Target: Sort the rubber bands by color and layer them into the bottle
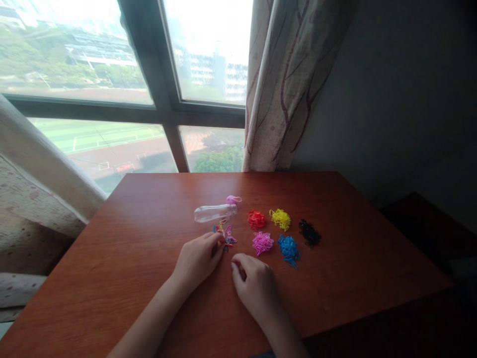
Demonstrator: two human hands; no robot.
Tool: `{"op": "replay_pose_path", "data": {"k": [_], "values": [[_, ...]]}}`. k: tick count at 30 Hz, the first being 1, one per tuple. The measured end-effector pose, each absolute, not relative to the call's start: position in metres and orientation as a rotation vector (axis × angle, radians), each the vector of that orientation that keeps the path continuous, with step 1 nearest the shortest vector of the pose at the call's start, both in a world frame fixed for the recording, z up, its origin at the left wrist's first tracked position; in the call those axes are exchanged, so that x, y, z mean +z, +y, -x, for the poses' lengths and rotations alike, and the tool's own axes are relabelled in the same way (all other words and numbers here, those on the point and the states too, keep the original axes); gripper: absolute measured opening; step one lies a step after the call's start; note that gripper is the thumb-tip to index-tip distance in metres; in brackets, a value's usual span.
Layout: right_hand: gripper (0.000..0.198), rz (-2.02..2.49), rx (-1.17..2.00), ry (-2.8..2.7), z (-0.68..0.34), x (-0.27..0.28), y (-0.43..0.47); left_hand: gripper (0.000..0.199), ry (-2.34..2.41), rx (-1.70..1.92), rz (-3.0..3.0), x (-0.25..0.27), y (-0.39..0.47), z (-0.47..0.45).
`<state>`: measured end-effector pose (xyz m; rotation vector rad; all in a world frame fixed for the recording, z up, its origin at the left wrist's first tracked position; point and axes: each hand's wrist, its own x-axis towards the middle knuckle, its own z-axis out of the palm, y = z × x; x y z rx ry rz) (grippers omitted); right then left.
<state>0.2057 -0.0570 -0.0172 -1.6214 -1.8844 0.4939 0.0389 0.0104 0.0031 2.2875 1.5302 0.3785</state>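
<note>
My left hand (201, 256) reaches into a small mixed pile of coloured rubber bands (230, 234). Its thumb and forefinger are closed on a band there, though the fingertips partly cover it. Just right of it, my right hand (255, 278) rests low over the table with thumb and forefinger curled together; what they hold, if anything, is too small to see. Sorted heaps lie beyond the right hand: pink bands (263, 243), red bands (256, 219), yellow bands (280, 219), blue bands (288, 249) and black bands (309, 232).
A clear plastic bottle-shaped container (212, 214) lies on its side behind the mixed pile, with a pink cap (233, 199) at its right end. The brown wooden table (112, 263) meets a window (208, 84) at the back. Curtains (286, 89) hang on both sides.
</note>
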Motion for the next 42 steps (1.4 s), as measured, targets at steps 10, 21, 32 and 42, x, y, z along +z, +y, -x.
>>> {"op": "replay_pose_path", "data": {"k": [10, 21, 32, 42], "values": [[0.014, 1.613, 0.506, -1.895, -0.206, -0.016, -0.057, 0.015, 1.527, 0.443, -2.248, -0.001, 0.012, -0.034], [0.014, 1.607, 0.517, -1.896, -0.206, -0.016, -0.056, 0.018, 1.516, 0.329, -2.273, 0.005, 0.011, -0.038], [0.014, 1.613, 0.489, -1.914, -0.207, -0.016, -0.057, 0.015, 1.615, 0.292, -2.264, 0.013, 0.009, -0.045], [0.015, 1.625, 0.466, -1.921, -0.205, -0.015, -0.057, 0.015, 1.545, 0.339, -2.288, 0.007, 0.011, -0.047]]}}
